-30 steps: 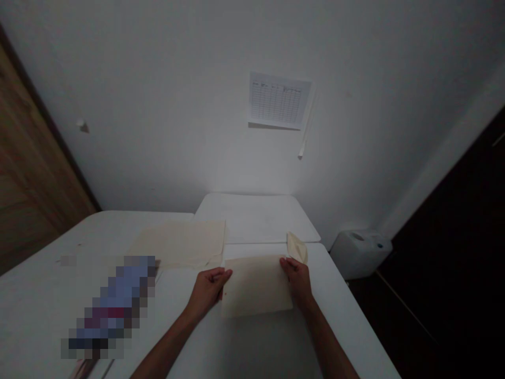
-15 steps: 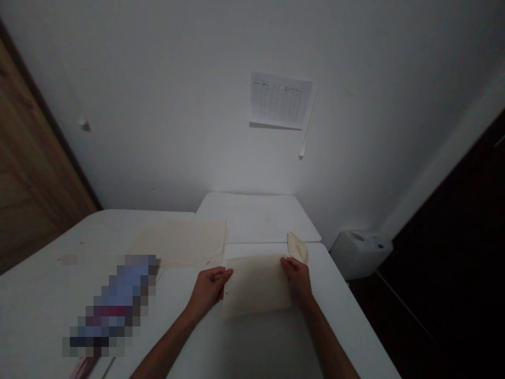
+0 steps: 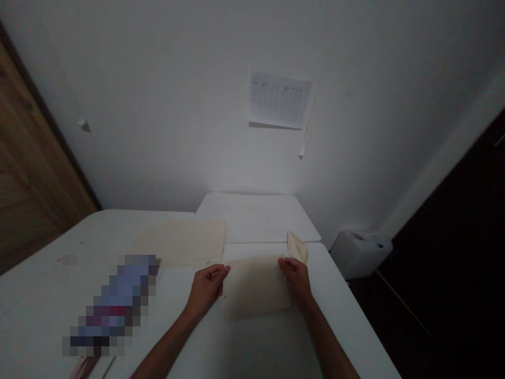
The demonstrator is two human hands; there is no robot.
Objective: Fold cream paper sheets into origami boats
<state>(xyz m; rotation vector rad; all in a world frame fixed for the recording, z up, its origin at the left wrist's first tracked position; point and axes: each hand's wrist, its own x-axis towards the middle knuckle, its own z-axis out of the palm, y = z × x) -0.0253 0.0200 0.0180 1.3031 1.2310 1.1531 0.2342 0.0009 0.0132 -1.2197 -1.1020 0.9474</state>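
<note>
Between my hands is a thin cream sheet (image 3: 254, 289), roughly rectangular; whether it is paper or cloth I cannot tell. My left hand (image 3: 207, 287) pinches its left edge near the far corner, thumb on top. At the far right corner my right hand (image 3: 298, 279) grips it the same way, thumb and fingers closed. Just beyond that hand lies a small folded cream piece (image 3: 298, 247). Farther left, larger cream sheets (image 3: 185, 242) lie flat on the white table (image 3: 189, 358).
A blurred-out bluish object (image 3: 118, 300) lies on the left of the table. Behind stands a white wall with a printed chart (image 3: 279, 100) on it. A white plastic container (image 3: 361, 252) is beyond the table's right edge, and a wooden panel (image 3: 35, 158) at far left.
Both hands have shifted very slightly left along with the cream sheet, whose surface looks a little more shaded now. Nothing was let go or picked up.
</note>
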